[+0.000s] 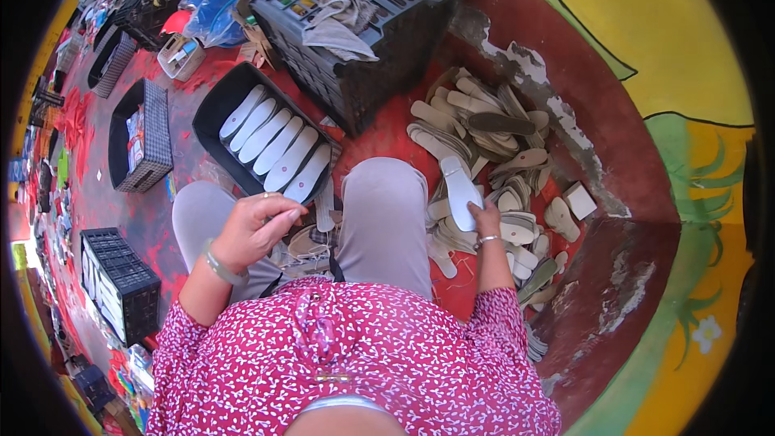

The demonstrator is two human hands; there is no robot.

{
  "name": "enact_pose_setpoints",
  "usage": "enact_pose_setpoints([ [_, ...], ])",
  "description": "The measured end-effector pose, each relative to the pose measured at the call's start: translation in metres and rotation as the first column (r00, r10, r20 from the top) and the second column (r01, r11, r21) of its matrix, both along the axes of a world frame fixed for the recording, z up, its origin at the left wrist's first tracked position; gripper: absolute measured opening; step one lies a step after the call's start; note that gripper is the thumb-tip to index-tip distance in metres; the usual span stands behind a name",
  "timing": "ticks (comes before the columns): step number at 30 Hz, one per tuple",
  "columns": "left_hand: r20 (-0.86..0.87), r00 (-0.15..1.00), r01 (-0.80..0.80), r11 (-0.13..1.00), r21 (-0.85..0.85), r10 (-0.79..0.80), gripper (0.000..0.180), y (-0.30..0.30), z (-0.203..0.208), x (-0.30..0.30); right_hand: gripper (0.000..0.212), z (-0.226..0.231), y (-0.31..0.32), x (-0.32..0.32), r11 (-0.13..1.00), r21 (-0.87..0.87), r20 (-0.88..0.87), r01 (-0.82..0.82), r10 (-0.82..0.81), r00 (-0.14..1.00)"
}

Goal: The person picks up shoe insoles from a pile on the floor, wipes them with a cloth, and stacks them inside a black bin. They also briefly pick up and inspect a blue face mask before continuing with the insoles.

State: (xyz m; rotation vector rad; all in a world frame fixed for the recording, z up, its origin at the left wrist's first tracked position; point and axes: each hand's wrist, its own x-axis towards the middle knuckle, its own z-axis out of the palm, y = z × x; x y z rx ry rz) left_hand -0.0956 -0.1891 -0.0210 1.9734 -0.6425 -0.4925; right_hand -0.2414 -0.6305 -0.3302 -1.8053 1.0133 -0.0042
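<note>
Picking, seemingly: right hand (485, 223) grips a flat white sole (461, 194); lifting wants care. Left hand (257, 228) (loosely curled, seemingly empty) hovers by a black rectangular box's (212, 139) near edge.

No readable lettering or numbers.

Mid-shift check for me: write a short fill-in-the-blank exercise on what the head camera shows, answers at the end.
1. The person's ____ hand grips a white sole.
2. Inside the black bin, ____ white soles lie side by side.
3. A grey ____ lies on top of the large black crate.
4. The flower painted on the wall is ____.

Missing words: right; six; cloth; white.
</note>
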Motion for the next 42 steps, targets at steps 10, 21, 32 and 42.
enact_pose_setpoints([
  [10,-0.371,0.927,-0.065,0.953,-0.295,-0.052,0.028,0.023,-0.007,-0.031,0.044,0.295,0.134,0.023,0.65,0.603,0.647,-0.463,-0.058,0.761],
  [21,-0.596,0.799,-0.489,0.491,-0.721,-0.081,0.066,0.061,-0.016,-0.035,0.046,0.281,0.339,0.066,0.071,0.835,0.505,-0.546,0.297,0.811],
  [32,-0.8,0.554,-0.549,0.622,-0.559,-0.23,0.044,0.09,-0.067,-0.031,0.023,0.291,0.346,0.117,0.504,-0.63,0.368,-0.591,0.864,0.343],
  [42,-0.85,0.448,-0.31,0.842,-0.44,-0.279,0.042,0.084,-0.069,-0.019,0.014,0.252,0.309,0.147,0.556,-0.632,0.351,-0.54,0.826,0.44],
])
